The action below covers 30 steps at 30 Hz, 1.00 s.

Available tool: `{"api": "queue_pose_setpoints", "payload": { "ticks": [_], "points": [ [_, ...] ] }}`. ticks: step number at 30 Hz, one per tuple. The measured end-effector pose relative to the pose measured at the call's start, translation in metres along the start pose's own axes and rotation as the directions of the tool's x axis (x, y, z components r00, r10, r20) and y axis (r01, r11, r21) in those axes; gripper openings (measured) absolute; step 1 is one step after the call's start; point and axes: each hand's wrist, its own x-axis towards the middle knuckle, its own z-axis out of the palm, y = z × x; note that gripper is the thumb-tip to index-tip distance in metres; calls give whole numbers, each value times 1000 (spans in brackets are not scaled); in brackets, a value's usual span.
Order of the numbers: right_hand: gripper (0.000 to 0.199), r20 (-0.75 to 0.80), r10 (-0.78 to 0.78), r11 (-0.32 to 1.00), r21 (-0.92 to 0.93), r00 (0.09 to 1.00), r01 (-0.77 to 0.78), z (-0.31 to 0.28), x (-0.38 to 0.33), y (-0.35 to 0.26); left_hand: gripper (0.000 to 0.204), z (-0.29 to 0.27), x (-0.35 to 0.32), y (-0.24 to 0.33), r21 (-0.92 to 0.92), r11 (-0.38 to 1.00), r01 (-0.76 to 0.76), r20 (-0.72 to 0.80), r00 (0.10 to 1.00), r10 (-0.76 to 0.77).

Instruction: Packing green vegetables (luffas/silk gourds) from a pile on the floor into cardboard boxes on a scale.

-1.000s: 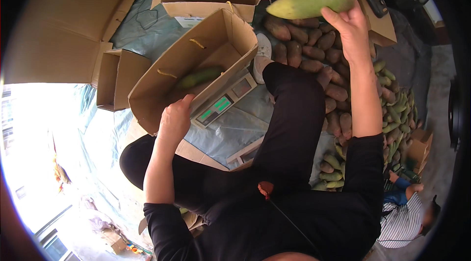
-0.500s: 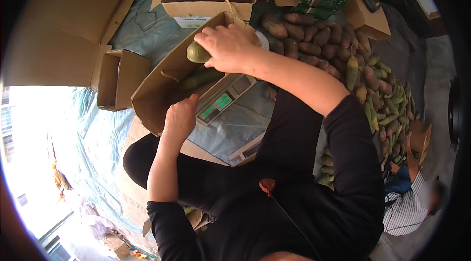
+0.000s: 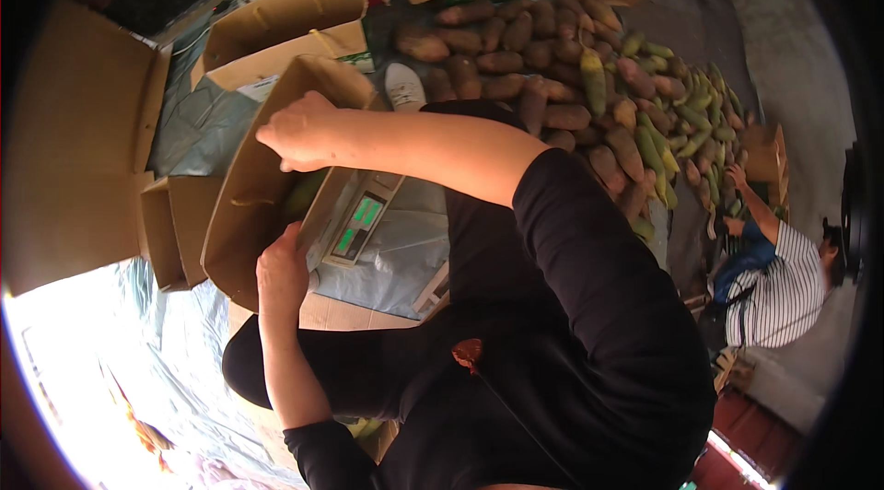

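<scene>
An open brown cardboard box point(image 3: 241, 214) stands tilted on a digital scale point(image 3: 354, 225) in front of me. My left hand point(image 3: 281, 271) grips the box's near edge. My right hand point(image 3: 299, 131) reaches across over the box's opening with its fingers curled down inside, so what they hold is hidden. Just below that hand, a green mango point(image 3: 304, 192) shows inside the box. A big pile of brown and green mangoes point(image 3: 571, 85) lies on the ground to the right.
More open cardboard boxes point(image 3: 276, 29) stand behind and to the left, with a large flap point(image 3: 74, 149) at far left. A grey tarp point(image 3: 396, 260) lies under the scale. Another person in a striped shirt point(image 3: 783, 283) crouches at the pile's right edge.
My right hand brought a green mango from high on the right down into the box. My left hand stayed on the box edge.
</scene>
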Motion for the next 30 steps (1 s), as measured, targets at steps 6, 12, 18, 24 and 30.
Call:
{"api": "queue_pose_setpoints", "payload": {
  "ticks": [6, 12, 18, 24, 30],
  "points": [
    [37, -416, 169, 948, 316, 894, -32, -59, -67, 51, 31, 1, -4, -5, -9, 1000, -16, 7, 1000, 16],
    [29, -478, 588, 786, 528, 653, -322, -3, -174, 164, 36, 1, 3, 4, -95, 995, -20, 34, 999, 23],
    [20, -245, 827, 556, 486, 505, -674, 132, -273, 203, 39, -7, -6, -14, -301, 950, 82, 10, 997, -83],
    [15, -144, 969, 240, 344, 202, -908, 218, -371, 231, 43, -9, -4, -22, -441, 890, 113, 24, 993, -114],
    [34, -169, 984, 82, 153, 55, -985, 182, -436, 236, 48, 1, 7, -23, -456, 888, 61, 11, 998, -63]
  ]
}}
